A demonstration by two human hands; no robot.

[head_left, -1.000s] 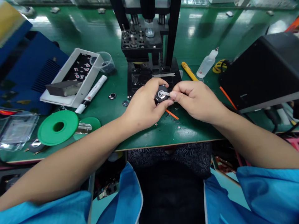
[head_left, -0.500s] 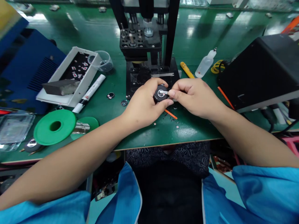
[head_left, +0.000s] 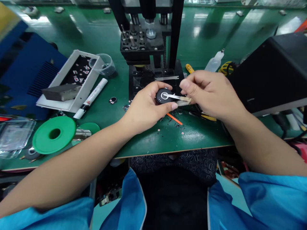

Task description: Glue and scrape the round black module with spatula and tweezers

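Observation:
My left hand [head_left: 146, 105] is wrapped round a small round black part [head_left: 160, 95] with a silver ring at its centre, thumb below and index finger over the top. From that centre a thin pale strip [head_left: 177, 96] sticks out to the right, its tan end close to my right hand [head_left: 208, 92]. The right thumb and index finger are closed in a pinch just above the strip's end; whether they hold anything is hidden. Below the right hand lies a tool with a yellow handle [head_left: 209, 118], partly covered. An orange stick [head_left: 175, 119] lies under the round part.
A black press [head_left: 142, 48] stands behind my hands. On the left are a white tray [head_left: 78, 99] with small pieces, a marker [head_left: 92, 95] and a green spool [head_left: 43, 134]. To the right are a squeeze bottle [head_left: 213, 63] and a black box [head_left: 266, 73].
My right hand has moved right and up from the round part, and more of the strip shows. The yellow-handled tool below it has come into sight. The left hand stays nearly in place.

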